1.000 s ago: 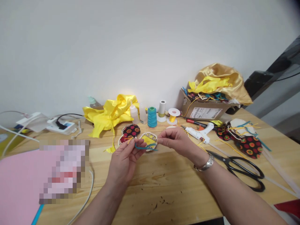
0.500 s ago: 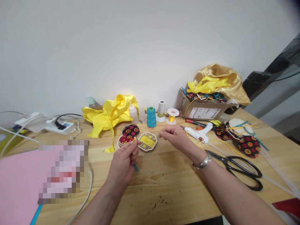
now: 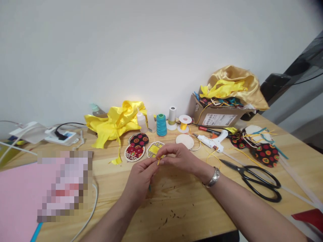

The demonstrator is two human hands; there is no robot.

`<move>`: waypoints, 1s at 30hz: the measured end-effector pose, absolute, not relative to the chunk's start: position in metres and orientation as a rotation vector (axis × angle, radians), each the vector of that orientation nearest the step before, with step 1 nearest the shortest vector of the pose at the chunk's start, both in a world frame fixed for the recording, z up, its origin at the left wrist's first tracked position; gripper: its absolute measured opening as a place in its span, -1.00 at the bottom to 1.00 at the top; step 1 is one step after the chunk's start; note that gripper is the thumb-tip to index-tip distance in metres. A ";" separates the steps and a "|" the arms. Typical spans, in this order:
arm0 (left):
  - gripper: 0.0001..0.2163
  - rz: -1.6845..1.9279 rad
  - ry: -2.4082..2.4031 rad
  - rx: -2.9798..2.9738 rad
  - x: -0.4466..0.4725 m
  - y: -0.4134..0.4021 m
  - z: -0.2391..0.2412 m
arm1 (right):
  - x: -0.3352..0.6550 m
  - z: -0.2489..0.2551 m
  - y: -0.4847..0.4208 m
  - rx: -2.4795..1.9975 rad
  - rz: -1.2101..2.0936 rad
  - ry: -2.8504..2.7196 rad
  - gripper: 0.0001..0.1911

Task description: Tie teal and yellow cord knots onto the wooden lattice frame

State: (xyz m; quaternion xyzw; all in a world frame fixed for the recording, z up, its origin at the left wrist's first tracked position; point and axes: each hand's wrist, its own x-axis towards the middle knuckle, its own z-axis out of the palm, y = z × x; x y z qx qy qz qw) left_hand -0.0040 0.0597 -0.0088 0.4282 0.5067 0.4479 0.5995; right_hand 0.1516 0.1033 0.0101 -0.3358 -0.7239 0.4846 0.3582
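My left hand (image 3: 142, 176) is closed in a pinch on a short yellow cord (image 3: 158, 162). The fingertips of my right hand (image 3: 178, 157) meet it there, also pinched on the cord. A bit of teal cord (image 3: 149, 188) sticks out below my left hand. Just behind my fingers lies a wooden fretwork disc with yellow cloth (image 3: 152, 149), partly hidden by my right hand. To its left is a fretwork piece with red patterned cloth (image 3: 135, 153), touching a black patterned cloth piece (image 3: 139, 139). A plain wooden disc (image 3: 184, 141) lies behind my right hand.
Black-handled scissors (image 3: 262, 183) and a white glue gun (image 3: 214, 141) lie right of my hands. Behind stand a teal thread cone (image 3: 161, 126), a yellow cord spool (image 3: 184, 125) and a cardboard box (image 3: 217, 119). Yellow satin (image 3: 113, 124) and a pink sheet (image 3: 20, 198) are left.
My right hand has moved left and down to meet my left hand at the yellow cord, uncovering the plain disc. My left hand has shifted slightly right and down.
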 end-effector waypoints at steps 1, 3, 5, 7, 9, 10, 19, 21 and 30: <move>-0.80 1.031 1.176 0.990 -0.004 0.060 -0.008 | 0.152 0.010 0.103 -0.875 1.285 -1.858 -0.90; -0.80 1.021 1.192 0.996 -0.003 0.060 -0.006 | 0.151 0.009 0.103 -0.888 1.333 -1.823 -0.93; -0.81 1.011 1.207 1.016 -0.003 0.060 -0.003 | 0.150 0.008 0.103 -0.900 1.374 -1.776 -0.95; -0.82 1.018 1.197 1.018 -0.003 0.060 -0.003 | 0.149 0.006 0.102 -0.921 1.396 -1.725 -0.95; -0.82 1.031 1.165 0.995 -0.003 0.059 -0.003 | 0.148 0.005 0.102 -0.964 1.372 -1.672 -0.91; -0.82 1.038 1.148 0.979 -0.004 0.059 -0.004 | 0.147 0.004 0.102 -0.991 1.349 -1.648 -0.89; -0.85 1.069 1.006 0.759 -0.004 0.059 -0.006 | 0.143 -0.003 0.100 -0.738 1.721 -1.482 -0.79; -0.85 1.064 1.008 0.742 -0.005 0.059 -0.006 | 0.143 -0.003 0.100 -0.766 1.783 -1.508 -0.77; -0.79 1.004 1.037 0.692 -0.007 0.062 -0.006 | 0.150 0.004 0.104 -0.973 1.490 -1.774 -0.82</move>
